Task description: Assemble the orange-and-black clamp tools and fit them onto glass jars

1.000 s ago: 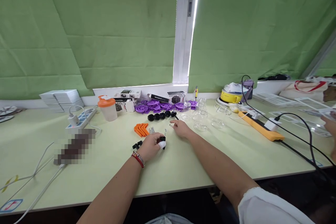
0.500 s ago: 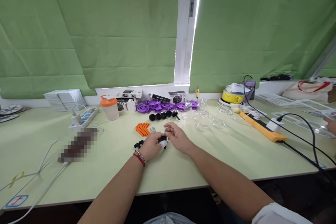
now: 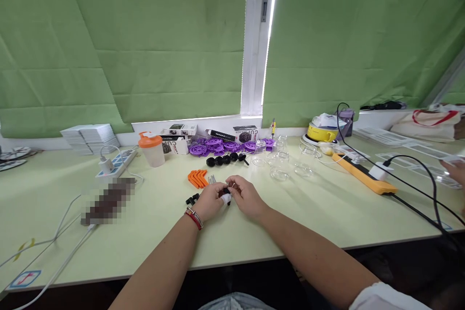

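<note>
My left hand (image 3: 211,200) is closed around a small black part (image 3: 228,191); something white shows at its thumb. My right hand (image 3: 246,195) pinches a small metal spring (image 3: 227,184) at the top of that black part, and the fingers of both hands nearly meet. Left of my left hand lie several short black pieces (image 3: 192,199). Just beyond the hands are orange angled pieces (image 3: 197,178) and thin metal pins (image 3: 211,179). Farther back, round black parts (image 3: 225,159) stand in a row.
Purple wheel-like parts (image 3: 231,147) and boxes (image 3: 178,145) line the back, beside an orange-lidded cup (image 3: 151,149). Clear plastic pieces (image 3: 279,173) lie right of centre. An orange power strip (image 3: 364,175) with cables is further right. Another person's hand (image 3: 454,171) is at the right edge.
My right hand has lowered slightly, and less of the spring shows above the black part. The other person's hand at the right edge has come further into view.
</note>
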`<state>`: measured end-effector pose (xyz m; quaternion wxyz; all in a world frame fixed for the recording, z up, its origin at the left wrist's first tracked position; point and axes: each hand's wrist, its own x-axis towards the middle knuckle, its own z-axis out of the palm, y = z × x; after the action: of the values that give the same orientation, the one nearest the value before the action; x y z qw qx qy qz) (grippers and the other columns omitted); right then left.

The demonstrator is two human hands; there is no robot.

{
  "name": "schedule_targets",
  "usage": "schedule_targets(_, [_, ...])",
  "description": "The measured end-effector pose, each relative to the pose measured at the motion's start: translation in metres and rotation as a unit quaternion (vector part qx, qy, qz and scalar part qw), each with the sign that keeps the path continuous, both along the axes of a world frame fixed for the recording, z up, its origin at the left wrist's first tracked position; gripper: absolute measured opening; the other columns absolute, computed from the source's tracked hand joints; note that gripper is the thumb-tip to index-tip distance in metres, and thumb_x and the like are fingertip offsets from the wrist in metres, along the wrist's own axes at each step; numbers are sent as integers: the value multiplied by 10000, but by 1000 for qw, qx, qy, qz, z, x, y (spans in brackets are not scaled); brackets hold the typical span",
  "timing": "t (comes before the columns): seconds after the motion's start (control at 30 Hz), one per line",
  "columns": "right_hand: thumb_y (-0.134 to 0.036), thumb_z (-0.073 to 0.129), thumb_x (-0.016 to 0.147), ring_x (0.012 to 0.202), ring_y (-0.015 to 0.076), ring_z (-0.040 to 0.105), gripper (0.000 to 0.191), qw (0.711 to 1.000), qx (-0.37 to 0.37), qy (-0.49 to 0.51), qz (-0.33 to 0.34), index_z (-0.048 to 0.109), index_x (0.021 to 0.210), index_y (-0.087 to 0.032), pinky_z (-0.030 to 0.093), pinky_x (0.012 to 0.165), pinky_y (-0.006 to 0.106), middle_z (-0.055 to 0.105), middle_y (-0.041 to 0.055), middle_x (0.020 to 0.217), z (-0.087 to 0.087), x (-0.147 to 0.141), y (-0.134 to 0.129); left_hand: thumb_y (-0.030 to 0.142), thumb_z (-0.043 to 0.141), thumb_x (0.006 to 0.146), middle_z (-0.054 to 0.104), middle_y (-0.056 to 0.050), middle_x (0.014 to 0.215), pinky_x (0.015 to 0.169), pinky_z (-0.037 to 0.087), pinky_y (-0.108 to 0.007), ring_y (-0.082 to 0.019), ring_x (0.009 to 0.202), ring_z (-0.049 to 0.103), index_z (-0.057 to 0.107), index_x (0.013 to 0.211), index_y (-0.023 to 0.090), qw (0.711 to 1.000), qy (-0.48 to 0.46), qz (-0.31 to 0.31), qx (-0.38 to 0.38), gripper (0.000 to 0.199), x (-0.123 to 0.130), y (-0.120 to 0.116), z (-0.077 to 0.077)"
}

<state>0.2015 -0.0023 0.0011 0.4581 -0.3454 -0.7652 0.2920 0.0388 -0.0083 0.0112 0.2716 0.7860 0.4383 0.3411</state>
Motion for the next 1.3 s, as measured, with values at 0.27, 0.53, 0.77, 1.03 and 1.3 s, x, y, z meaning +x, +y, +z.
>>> schedule_targets(0.27, [-131,513,820,703,127,520,135,999,48,-17,5,607,888,-199,444,662,277,562,32,903,-2,2,2,220,534,754,614,-22,741,697,437,-293,-164,724,530,679,838,171,1000,-6,11,0,175,0,2,-3])
schedule_targets(0.53, [-159,539,808,745,144,535,75,999,41,-15,-21,593,842,-199,433,657,275,562,27,871,-7,-1,4,202,514,750,615,-31,770,687,434,-293,-164,729,534,663,821,160,1000,10,16,18,170,1,0,-2])
schedule_targets(0.77, [-226,579,785,607,131,542,37,992,-112,27,-54,580,790,-189,435,554,259,592,0,693,-18,-9,15,214,587,705,614,-53,921,750,467,-316,-161,775,554,608,1080,169,994,-31,91,49,379,-16,13,-4])
schedule_targets(1.03, [-211,669,757,421,111,520,151,940,-337,2,-57,528,719,-175,436,413,221,561,-21,472,-16,-27,26,313,441,841,670,-70,1059,867,457,-378,-237,966,598,657,1035,211,981,176,64,46,307,-64,3,33])
schedule_targets(1.3, [-215,556,838,476,131,587,54,953,-290,-76,-42,534,833,-165,482,481,228,591,0,543,-11,-44,24,591,309,891,136,-102,1559,1091,144,-594,-335,1417,148,111,1491,303,918,393,-36,35,694,-67,-31,2])
